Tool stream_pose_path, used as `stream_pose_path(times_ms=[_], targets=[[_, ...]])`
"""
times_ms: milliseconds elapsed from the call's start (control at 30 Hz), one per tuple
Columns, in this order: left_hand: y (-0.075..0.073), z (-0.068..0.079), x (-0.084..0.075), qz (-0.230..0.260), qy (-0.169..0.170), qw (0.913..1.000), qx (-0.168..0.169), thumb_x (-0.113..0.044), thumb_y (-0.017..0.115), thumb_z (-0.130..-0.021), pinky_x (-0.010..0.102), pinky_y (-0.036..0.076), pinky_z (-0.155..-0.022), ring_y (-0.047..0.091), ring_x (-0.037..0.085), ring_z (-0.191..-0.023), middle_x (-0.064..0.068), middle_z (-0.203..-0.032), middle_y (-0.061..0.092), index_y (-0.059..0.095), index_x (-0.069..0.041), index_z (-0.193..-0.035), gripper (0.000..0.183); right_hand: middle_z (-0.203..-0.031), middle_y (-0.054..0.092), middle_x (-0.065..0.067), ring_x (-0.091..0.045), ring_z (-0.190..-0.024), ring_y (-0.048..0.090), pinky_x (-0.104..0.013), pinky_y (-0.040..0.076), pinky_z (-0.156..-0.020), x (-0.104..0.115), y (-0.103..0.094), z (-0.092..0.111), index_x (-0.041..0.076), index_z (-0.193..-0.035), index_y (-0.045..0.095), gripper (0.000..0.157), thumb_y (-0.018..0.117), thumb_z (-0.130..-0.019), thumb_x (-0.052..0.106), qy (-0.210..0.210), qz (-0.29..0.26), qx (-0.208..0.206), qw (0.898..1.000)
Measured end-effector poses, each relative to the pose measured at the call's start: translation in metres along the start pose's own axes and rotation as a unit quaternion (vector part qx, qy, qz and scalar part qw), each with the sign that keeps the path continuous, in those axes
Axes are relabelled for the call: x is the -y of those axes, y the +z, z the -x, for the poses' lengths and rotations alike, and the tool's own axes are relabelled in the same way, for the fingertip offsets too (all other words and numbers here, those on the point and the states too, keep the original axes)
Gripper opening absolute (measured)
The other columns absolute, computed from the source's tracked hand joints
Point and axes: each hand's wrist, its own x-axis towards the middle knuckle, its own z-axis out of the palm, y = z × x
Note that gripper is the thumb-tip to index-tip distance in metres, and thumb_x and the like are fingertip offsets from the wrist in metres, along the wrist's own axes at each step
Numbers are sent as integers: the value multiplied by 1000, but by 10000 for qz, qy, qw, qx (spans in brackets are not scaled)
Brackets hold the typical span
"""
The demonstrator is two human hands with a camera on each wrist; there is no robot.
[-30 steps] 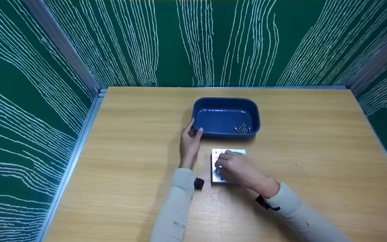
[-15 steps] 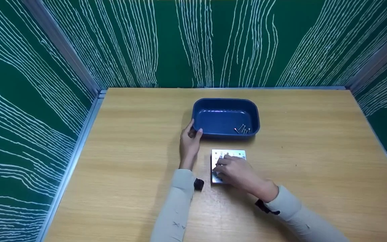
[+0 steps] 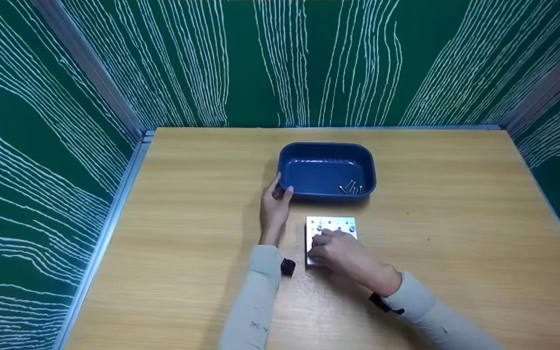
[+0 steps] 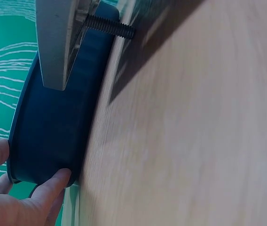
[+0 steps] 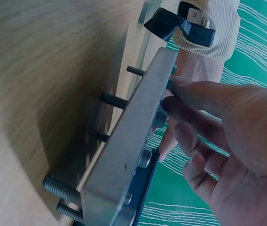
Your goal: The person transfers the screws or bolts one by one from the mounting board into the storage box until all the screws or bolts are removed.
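My left hand [image 3: 275, 211] grips the near left corner of a dark blue plastic bin [image 3: 326, 195], thumb against its side in the left wrist view. Nearer to me lies a square metal plate [image 3: 326, 219] with holes and several bolts [image 3: 352, 228] in it. Over its lower left part is my right hand [image 3: 343, 255], fingers curled. In the right wrist view, the thumb and index finger pinch the head of a small screw [image 5: 170, 84] in the plate; a larger bolt head [image 5: 160, 117] sits beside it. Threaded bolt ends [image 5: 60, 189] stick out of the plate's underside.
Several loose screws [image 3: 352, 187] lie in the bin's near right corner. The wooden table [image 3: 455, 194] is bounded by green walls [image 3: 246, 63] with white lines and by metal frame posts. A black wrist mount [image 3: 288, 266] sits at the left cuff.
My right hand has moved slightly toward me over the plate, and bolts in the far row now show. The left hand and bin have stayed put.
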Motion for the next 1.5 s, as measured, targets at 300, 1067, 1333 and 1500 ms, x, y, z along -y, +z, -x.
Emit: stream_pose_path(times_ms=[300, 1067, 1333, 1500], targets=[[0, 0, 0, -59, -90, 9999, 24, -20, 69, -103, 41, 49, -112, 61, 29, -133, 16, -148, 56, 54, -19, -156, 55, -79, 68, 2, -16, -72, 61, -29, 56, -65, 4, 1, 0, 15, -84, 81, 12, 83, -86, 4, -21, 86, 97, 9999], [-2, -1, 1, -159, 34, 9998, 91, -21, 68, -104, 41, 51, -109, 62, 27, -131, 15, -147, 58, 54, -19, -157, 55, -83, 70, -9, -22, -69, 70, -32, 59, -56, 6, 3, -6, 6, -92, 77, 5, 81, -88, 6, 470, -242, 548, 9971], [-1, -1, 0, -210, -33, 9997, 89, -22, 68, -104, 42, 51, -110, 62, 28, -131, 15, -147, 58, 53, -21, -157, 56, -86, 71, -8, -21, -71, 71, -30, 61, -61, 5, 0, -7, 6, -99, 79, 10, 81, -89, 6, 622, -485, 816, 9935], [-1, -1, 0, -189, -102, 9997, 87, -22, 68, -104, 41, 50, -112, 61, 28, -133, 15, -147, 57, 53, -22, -158, 55, -87, 72, -8, -20, -72, 72, -30, 62, -63, 4, -4, -8, 6, -100, 79, 9, 80, -92, 8, 663, -540, 888, 9924]])
